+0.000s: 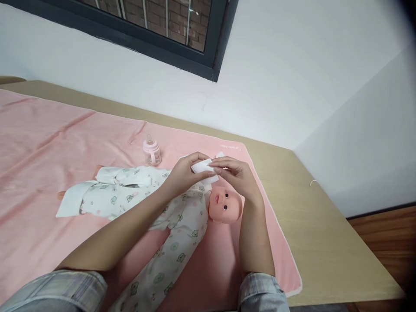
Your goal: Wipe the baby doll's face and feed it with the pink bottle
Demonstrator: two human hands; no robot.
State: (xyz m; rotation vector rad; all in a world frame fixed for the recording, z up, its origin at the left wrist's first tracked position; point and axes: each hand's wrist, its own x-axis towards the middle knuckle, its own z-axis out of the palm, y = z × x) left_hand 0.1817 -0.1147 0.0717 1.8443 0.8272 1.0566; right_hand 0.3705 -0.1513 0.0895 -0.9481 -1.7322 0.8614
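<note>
A white folded cloth or tissue (202, 166) is pinched between both hands above the doll's chest and shoulder. My left hand (185, 175) grips its left side, thumb on top. At its right end, the thumb and fingers of my right hand (236, 173) close on it. Below them a baby doll (225, 206) lies on its back, head to the right, dressed in a white patterned outfit (113, 197). One long sleeve stretches toward me. The doll's far arm is mostly hidden behind my hands.
A pink baby bottle (151, 151) stands on the pink blanket (81, 143) beyond the doll. The blanket lies over a wooden table (292, 208), its edge running along the right. Behind rises a white wall (260, 86) with a dark-framed window (208, 56).
</note>
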